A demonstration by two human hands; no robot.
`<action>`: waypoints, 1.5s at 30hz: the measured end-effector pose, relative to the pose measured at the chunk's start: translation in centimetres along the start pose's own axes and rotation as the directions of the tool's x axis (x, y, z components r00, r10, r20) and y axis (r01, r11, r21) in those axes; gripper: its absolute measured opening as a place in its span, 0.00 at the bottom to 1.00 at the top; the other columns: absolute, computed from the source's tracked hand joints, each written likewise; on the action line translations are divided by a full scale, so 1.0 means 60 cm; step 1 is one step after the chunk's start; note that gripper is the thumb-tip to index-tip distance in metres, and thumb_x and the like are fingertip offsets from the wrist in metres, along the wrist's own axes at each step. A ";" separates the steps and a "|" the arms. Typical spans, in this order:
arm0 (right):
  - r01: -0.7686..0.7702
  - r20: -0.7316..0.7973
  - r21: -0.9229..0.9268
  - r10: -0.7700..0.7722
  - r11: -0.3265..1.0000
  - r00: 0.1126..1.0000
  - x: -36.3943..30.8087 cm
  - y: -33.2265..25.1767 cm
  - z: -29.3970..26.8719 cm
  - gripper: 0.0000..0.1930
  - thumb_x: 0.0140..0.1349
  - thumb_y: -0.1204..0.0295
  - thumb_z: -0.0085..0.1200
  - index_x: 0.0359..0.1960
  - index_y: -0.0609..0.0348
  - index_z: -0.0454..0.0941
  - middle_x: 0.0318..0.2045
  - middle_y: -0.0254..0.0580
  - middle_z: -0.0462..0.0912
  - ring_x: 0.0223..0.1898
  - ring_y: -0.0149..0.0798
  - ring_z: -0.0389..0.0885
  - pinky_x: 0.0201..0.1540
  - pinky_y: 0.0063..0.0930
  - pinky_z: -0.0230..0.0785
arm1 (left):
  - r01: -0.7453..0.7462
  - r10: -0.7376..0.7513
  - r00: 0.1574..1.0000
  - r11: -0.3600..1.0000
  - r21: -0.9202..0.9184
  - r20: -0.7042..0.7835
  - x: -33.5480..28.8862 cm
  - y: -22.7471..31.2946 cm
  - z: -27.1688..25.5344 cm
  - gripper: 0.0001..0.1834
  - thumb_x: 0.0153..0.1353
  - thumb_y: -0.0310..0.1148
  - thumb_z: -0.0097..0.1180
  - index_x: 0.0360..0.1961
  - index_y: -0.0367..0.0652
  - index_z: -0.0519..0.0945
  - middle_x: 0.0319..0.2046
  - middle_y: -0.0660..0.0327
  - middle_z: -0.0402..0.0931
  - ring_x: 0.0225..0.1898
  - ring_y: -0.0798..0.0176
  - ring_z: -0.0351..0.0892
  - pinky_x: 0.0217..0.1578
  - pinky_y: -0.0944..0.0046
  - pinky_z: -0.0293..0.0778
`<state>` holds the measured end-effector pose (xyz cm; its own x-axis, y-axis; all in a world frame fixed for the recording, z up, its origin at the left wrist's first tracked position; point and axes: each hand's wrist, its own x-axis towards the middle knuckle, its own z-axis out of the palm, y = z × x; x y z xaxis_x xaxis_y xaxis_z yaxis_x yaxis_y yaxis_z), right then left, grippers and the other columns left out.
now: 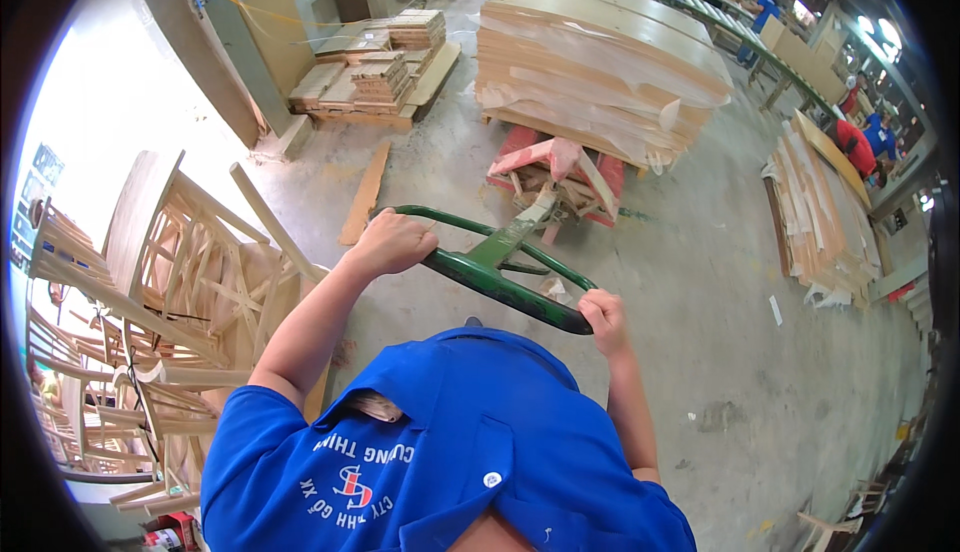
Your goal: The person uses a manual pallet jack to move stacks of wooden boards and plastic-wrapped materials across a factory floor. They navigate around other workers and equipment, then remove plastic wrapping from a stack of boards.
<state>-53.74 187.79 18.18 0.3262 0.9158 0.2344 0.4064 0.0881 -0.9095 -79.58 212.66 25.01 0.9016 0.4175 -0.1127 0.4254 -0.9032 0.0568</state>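
Both of my hands grip the green loop handle (470,270) of a pallet jack. At its left end my left hand (398,244) is closed around the bar. My right hand (605,320) wraps the right end, slightly lower in the picture. From the handle a green shaft runs forward to the jack's red base (562,167), whose paint looks worn. Beyond the base stands a tall stack of wood sheets (600,72) with loose plastic film on its side. The forks are hidden, and I cannot tell how far they reach under the stack.
Wooden chair frames (215,287) crowd the left side. Small boards (380,80) lie piled on a pallet at the far left, with a loose plank (365,192) nearer. Another wrapped stack (825,217) stands at the right. Several people in blue or red work near a roller conveyor (690,7) behind.
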 end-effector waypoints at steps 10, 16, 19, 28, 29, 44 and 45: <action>0.016 0.146 0.029 -0.020 0.999 0.989 -0.147 -0.003 -0.145 0.13 0.51 0.68 0.44 0.14 0.65 0.69 0.13 0.43 0.67 0.20 0.41 0.66 0.28 0.32 0.58 | -0.009 0.005 0.997 0.999 0.039 0.081 -0.104 0.234 0.003 0.12 0.57 0.37 0.40 0.21 0.47 0.71 0.16 0.58 0.72 0.23 0.50 0.75 0.25 0.50 0.66; -0.017 0.258 0.078 -0.004 0.997 0.966 -0.162 -0.047 -0.204 0.14 0.52 0.68 0.44 0.13 0.65 0.69 0.12 0.42 0.68 0.19 0.38 0.66 0.27 0.30 0.58 | 0.169 -0.120 0.954 0.972 -0.162 0.273 -0.117 0.298 -0.073 0.18 0.62 0.44 0.35 0.27 0.49 0.77 0.20 0.54 0.75 0.24 0.46 0.75 0.27 0.47 0.67; -0.121 0.185 0.147 0.093 0.982 0.978 -0.112 -0.074 -0.227 0.18 0.55 0.66 0.42 0.13 0.67 0.69 0.12 0.41 0.69 0.19 0.32 0.66 0.25 0.27 0.56 | 0.255 -0.207 0.954 0.939 -0.230 0.215 -0.077 0.273 -0.141 0.27 0.63 0.53 0.36 0.20 0.47 0.79 0.18 0.52 0.74 0.24 0.48 0.75 0.27 0.51 0.67; 0.322 -0.487 0.254 -0.167 0.912 0.857 0.131 -0.051 -0.246 0.30 0.61 0.45 0.39 0.23 0.66 0.71 0.17 0.38 0.72 0.18 0.29 0.67 0.21 0.23 0.56 | -0.154 -0.301 0.387 0.911 -0.383 -0.871 0.086 0.072 -0.126 0.16 0.54 0.42 0.55 0.26 0.37 0.75 0.18 0.58 0.72 0.21 0.57 0.73 0.26 0.62 0.68; 0.301 -0.526 0.320 -0.096 0.898 0.845 0.151 -0.038 -0.232 0.37 0.56 0.34 0.36 0.25 0.63 0.71 0.15 0.34 0.70 0.15 0.27 0.64 0.17 0.20 0.52 | -0.220 -0.351 0.228 0.890 -0.399 -0.908 0.110 0.043 -0.102 0.16 0.54 0.41 0.55 0.28 0.36 0.74 0.19 0.59 0.72 0.21 0.58 0.73 0.27 0.63 0.68; 0.129 -0.912 0.343 0.297 0.931 0.283 0.247 -0.078 -0.192 0.32 0.61 0.37 0.24 0.19 0.53 0.62 0.07 0.30 0.55 0.07 0.26 0.51 0.09 0.21 0.43 | -0.594 -0.603 0.489 0.300 -0.747 -0.631 0.315 -0.054 0.007 0.10 0.44 0.20 0.59 0.31 0.37 0.75 0.21 0.64 0.74 0.24 0.74 0.71 0.27 0.73 0.68; 0.128 -0.916 0.331 0.285 0.935 0.283 0.237 -0.090 -0.177 0.32 0.62 0.37 0.23 0.21 0.53 0.62 0.07 0.30 0.55 0.06 0.26 0.51 0.09 0.21 0.42 | -0.625 -0.613 0.468 0.279 -0.729 -0.636 0.326 -0.061 0.005 0.10 0.44 0.19 0.58 0.31 0.37 0.75 0.22 0.64 0.74 0.24 0.75 0.70 0.26 0.73 0.68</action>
<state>-42.22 196.16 30.09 0.9898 -0.0747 0.1215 0.1395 0.3292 -0.9339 -63.54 224.10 22.30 0.2108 0.8126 0.5433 -0.3876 -0.4408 0.8096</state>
